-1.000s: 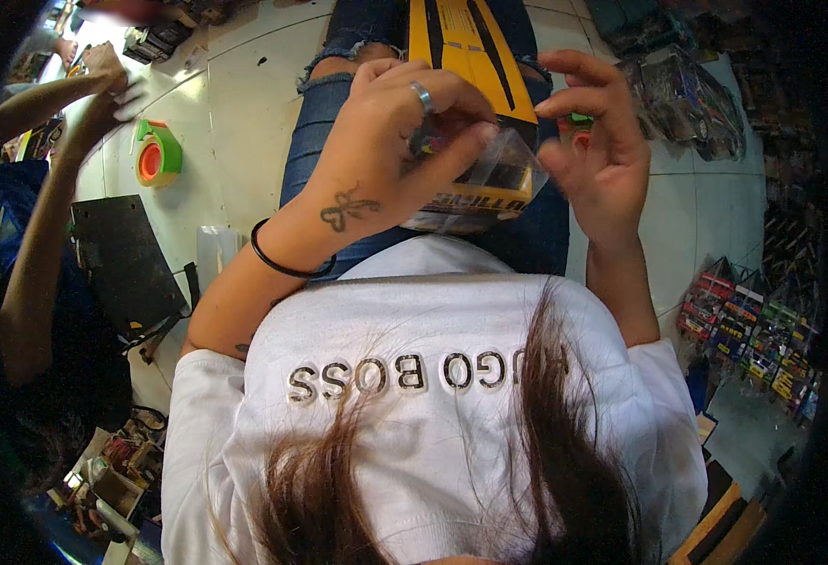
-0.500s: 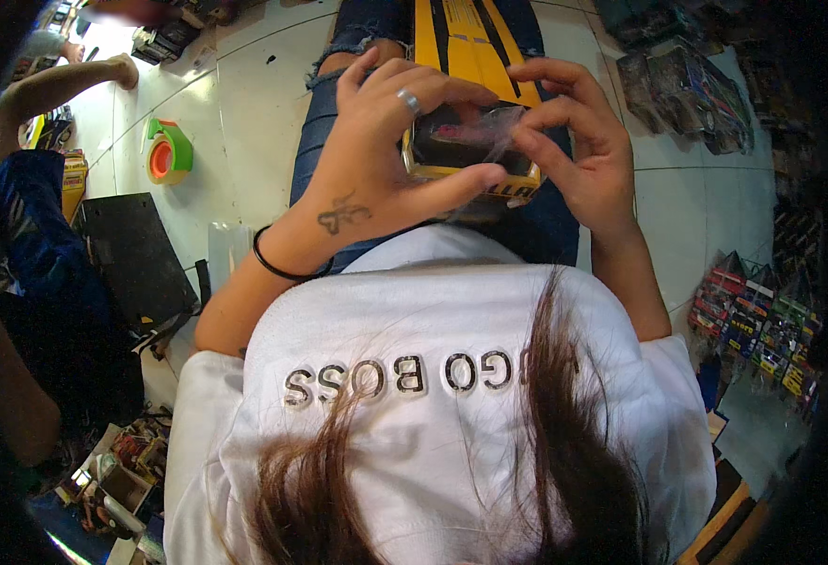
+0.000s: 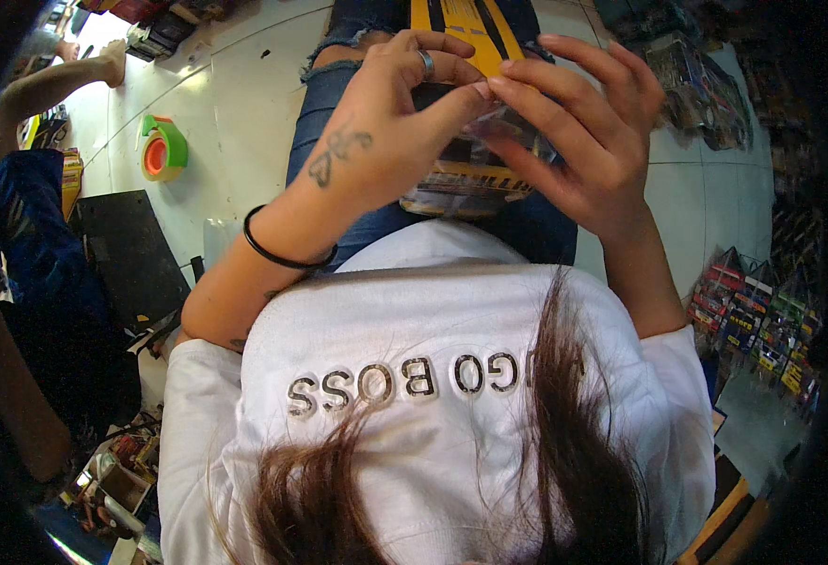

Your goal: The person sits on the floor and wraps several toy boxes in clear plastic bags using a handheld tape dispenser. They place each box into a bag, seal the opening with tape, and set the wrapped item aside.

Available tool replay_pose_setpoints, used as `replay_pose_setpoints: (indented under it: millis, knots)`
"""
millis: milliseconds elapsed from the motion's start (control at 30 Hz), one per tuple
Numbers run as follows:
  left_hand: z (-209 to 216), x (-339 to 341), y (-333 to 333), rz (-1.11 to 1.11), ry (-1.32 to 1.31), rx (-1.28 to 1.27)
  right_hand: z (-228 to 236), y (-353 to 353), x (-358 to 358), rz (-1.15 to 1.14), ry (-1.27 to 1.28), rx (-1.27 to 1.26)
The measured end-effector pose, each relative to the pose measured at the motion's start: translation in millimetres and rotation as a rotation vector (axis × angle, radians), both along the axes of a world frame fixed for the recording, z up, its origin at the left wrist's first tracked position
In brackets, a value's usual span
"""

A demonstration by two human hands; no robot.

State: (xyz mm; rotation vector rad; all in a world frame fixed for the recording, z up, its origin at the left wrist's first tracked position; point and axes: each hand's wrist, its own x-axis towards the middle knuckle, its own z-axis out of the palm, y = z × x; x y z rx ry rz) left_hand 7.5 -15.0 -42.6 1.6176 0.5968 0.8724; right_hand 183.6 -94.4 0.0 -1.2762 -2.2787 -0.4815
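Note:
A long yellow and black box (image 3: 478, 179) lies on my lap, its near end toward me and partly hidden by my hands. Clear plastic film (image 3: 519, 127), crinkled and shiny, shows over this end. My left hand (image 3: 390, 118), with a silver ring on one finger, is closed in a pinch above the box; it seems to grip the film's edge, though the fingertips hide most of it. My right hand (image 3: 588, 122) has its fingers apart. Two of its fingertips meet the left thumb tip, while its thumb, slightly blurred, sits lower by the film.
On the tiled floor to the left stands a green tape dispenser with an orange core (image 3: 162, 151). Beyond it are a dark flat panel (image 3: 131, 250) and another person's arm (image 3: 51, 89). Plastic-wrapped packages (image 3: 701, 89) and colourful packets (image 3: 753, 315) lie at right.
Both hands have moved up and away from me, their fingertips coming together above the box. The box's near end has tilted so its front face shows more. My right fingers have spread.

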Motion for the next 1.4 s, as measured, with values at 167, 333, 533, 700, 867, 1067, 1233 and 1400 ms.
replay_pose_setpoints:
  millis: [167, 333, 533, 700, 867, 1067, 1233, 1400]
  knots:
    - [0, -5, 5, -0.114, 0.078, -0.227, 4, 11, 11, 0.080, 0.124, -0.213]
    - [5, -10, 8, -0.086, 0.147, 0.153, 5, 16, 19, 0.141, 0.246, -0.349]
    - [14, -12, 6, -0.014, 0.295, 0.427, 7, 15, 18, 0.135, 0.100, -0.249]
    - [20, -13, 5, 0.038, 0.346, 0.609, 12, 18, 20, 0.124, 0.204, -0.339]
    - [22, -10, 10, 0.013, 0.385, 0.670, 15, 19, 20, 0.114, 0.290, -0.406]
    - [23, -5, 11, -0.019, 0.360, 0.577, 10, 20, 21, 0.144, 0.356, -0.597]
    - [19, -4, 12, -0.158, 0.367, 0.072, 5, 12, 18, 0.100, 0.561, -0.597]
    - [12, 0, 16, -0.155, 0.256, -0.081, 3, -1, 8, 0.048, -0.086, 0.050]
